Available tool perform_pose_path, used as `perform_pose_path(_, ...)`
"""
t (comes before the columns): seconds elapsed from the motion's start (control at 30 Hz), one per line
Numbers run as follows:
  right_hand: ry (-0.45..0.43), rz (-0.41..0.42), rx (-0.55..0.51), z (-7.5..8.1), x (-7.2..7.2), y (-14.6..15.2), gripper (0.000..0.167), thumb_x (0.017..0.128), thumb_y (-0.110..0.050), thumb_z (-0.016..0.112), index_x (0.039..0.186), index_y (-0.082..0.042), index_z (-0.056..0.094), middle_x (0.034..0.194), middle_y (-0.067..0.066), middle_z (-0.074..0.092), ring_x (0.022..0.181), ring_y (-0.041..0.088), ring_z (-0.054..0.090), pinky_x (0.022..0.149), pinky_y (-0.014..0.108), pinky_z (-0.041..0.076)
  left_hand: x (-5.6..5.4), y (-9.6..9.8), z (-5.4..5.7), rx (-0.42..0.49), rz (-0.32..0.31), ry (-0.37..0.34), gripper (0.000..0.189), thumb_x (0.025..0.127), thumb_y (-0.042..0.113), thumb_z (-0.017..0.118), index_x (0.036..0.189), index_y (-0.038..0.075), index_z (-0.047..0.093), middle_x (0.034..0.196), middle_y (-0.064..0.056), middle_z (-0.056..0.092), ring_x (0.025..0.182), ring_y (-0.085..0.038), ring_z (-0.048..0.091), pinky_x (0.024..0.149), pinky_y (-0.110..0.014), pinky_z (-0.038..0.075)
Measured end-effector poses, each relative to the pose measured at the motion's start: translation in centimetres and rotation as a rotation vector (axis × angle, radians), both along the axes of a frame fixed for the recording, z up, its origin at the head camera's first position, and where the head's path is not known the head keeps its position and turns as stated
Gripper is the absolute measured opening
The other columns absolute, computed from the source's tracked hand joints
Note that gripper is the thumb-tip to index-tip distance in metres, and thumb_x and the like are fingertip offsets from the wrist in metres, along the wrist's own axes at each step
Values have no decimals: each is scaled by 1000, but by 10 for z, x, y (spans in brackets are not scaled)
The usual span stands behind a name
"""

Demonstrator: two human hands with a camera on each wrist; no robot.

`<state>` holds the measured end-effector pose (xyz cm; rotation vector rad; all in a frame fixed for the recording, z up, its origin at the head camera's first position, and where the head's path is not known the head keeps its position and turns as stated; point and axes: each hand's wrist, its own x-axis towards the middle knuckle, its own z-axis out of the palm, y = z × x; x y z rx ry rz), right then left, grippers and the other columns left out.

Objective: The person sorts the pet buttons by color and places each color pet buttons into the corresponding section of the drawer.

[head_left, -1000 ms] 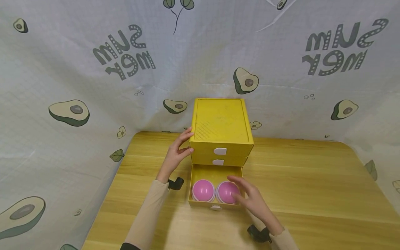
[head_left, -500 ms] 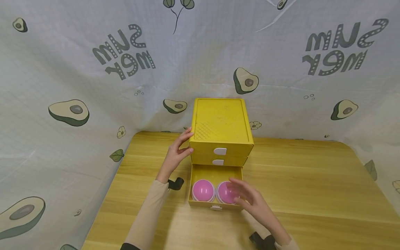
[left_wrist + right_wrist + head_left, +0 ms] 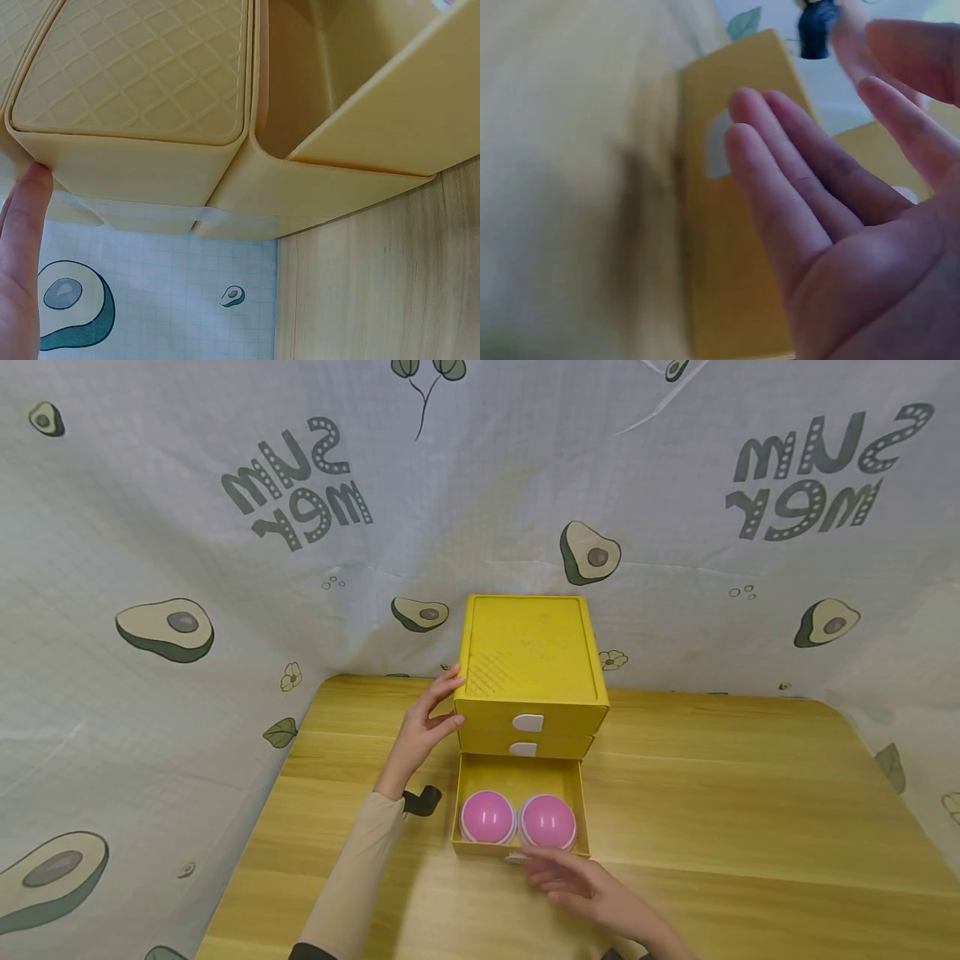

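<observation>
A yellow drawer cabinet (image 3: pixel 532 647) stands against the patterned sheet, its bottom drawer (image 3: pixel 521 772) pulled out. Two pink balls (image 3: pixel 488 817) with pale rims sit side by side at the drawer's front. My left hand (image 3: pixel 420 735) rests on the cabinet's left side, thumb and fingers spread near its front corner; one finger (image 3: pixel 28 202) touches the side in the left wrist view. My right hand (image 3: pixel 581 893) is in front of the drawer, fingers extended near the white handle (image 3: pixel 516 858). In the right wrist view those straight fingers overlap the drawer front (image 3: pixel 727 247).
Two upper drawers with white handles (image 3: pixel 528 723) are closed. A wooden table (image 3: pixel 712 793) carries the cabinet. Behind it hangs a white sheet (image 3: pixel 480 485) printed with avocados and lettering. A black wrist mount (image 3: pixel 422 801) sits at my left wrist.
My right hand has moved from over the right pink ball toward me and slightly left, to the drawer's front. The left hand, the cabinet and both balls have stayed put.
</observation>
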<state>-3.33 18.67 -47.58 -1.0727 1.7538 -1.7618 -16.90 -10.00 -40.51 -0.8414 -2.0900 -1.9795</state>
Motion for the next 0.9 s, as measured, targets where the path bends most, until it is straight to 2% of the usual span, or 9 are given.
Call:
perform_pose_path(0.2, 36, 3, 41, -16, 3, -5, 53, 95, 9, 47, 145, 6, 30, 135, 31, 45, 114, 39, 54, 96, 40, 46, 0, 0, 0, -1, 4, -3, 46, 88, -15, 57, 132, -11, 44, 151, -20, 31, 133, -34, 36, 94, -47, 46)
perform_pose_path(0.33, 16, -19, 56, -23, 4, -7, 52, 96, 7, 47, 145, 6, 31, 137, 33, 41, 113, 40, 55, 96, 40, 46, 0, 0, 0, 1, 1, -1, 46, 88, -15, 57, 132, -11, 43, 151, -20, 30, 133, -34, 36, 94, -47, 47)
perform_pose_path(0.63, -38, -63, 78, -28, 4, -9, 50, 96, 4, 49, 144, 4, 33, 139, 34, 37, 114, 40, 54, 96, 37, 46, 0, 0, 0, 6, -5, -2, 46, 88, -15, 57, 132, -9, 44, 151, -20, 30, 133, -35, 36, 95, -45, 47)
perform_pose_path(0.9, -57, -63, 19, -30, 4, -11, 50, 96, 8, 47, 144, 6, 33, 138, 36, 36, 114, 42, 52, 96, 37, 46, 0, 0, 0, 11, -8, -1, 46, 88, -15, 57, 132, -10, 44, 151, -20, 30, 133, -34, 36, 95, -45, 47)
